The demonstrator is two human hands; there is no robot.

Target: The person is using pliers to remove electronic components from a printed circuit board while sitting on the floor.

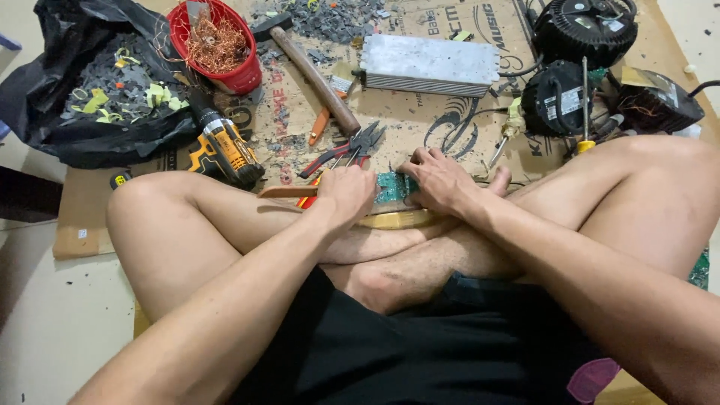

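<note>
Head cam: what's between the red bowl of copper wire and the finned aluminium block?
A wooden-handled hammer lies slantwise between red bowl and aluminium block, on cardboard littered with grey scraps. Head view.
</note>
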